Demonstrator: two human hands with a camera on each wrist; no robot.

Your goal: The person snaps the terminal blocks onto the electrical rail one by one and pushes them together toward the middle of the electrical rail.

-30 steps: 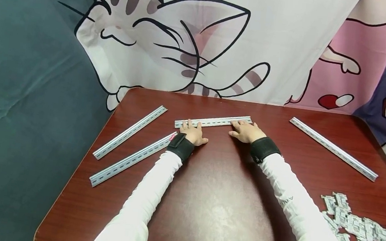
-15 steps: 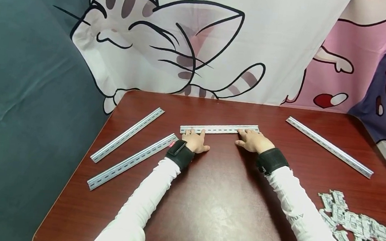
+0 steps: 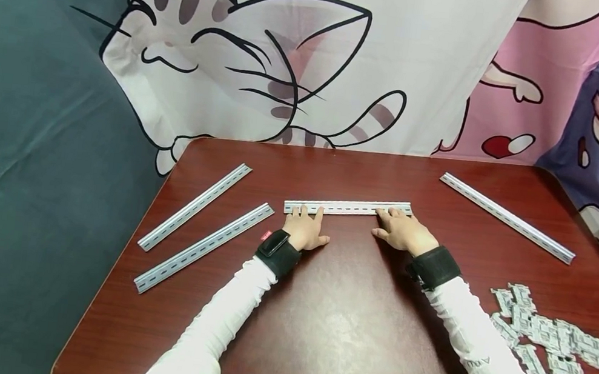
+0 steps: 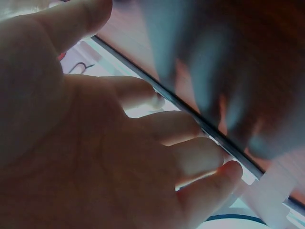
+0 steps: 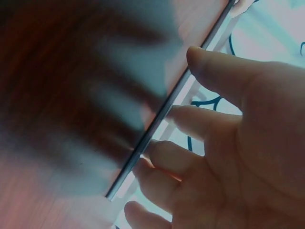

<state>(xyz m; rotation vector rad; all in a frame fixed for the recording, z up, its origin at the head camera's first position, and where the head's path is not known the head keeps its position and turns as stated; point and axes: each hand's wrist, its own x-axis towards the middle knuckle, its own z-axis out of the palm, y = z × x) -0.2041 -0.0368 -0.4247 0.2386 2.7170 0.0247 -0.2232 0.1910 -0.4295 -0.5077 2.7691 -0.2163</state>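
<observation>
A slotted metal DIN rail (image 3: 349,208) lies crosswise on the table, between and under both hands. At its left end, the left hand (image 3: 304,230) lays its fingertips on the rail, fingers extended and thumb out to the side. The right hand (image 3: 407,232) touches the right end in the same way. From below, the left wrist view shows the left fingers (image 4: 186,131) reaching the rail's dark edge. In the right wrist view the right fingers (image 5: 174,152) meet that edge too, with the palm raised behind them.
Two more rails, a far one (image 3: 194,207) and a near one (image 3: 204,248), lie slanted on the left of the brown table (image 3: 338,337). Another rail (image 3: 507,218) slants at the back right. Several pale flat clip-like pieces (image 3: 542,331) are heaped at the right. A patterned curtain (image 3: 433,61) hangs behind.
The rail under both hands has slid toward the person and to the right, with both hands moving along on it. The other rails and the pale pieces stay in place; the head view shifts slightly.
</observation>
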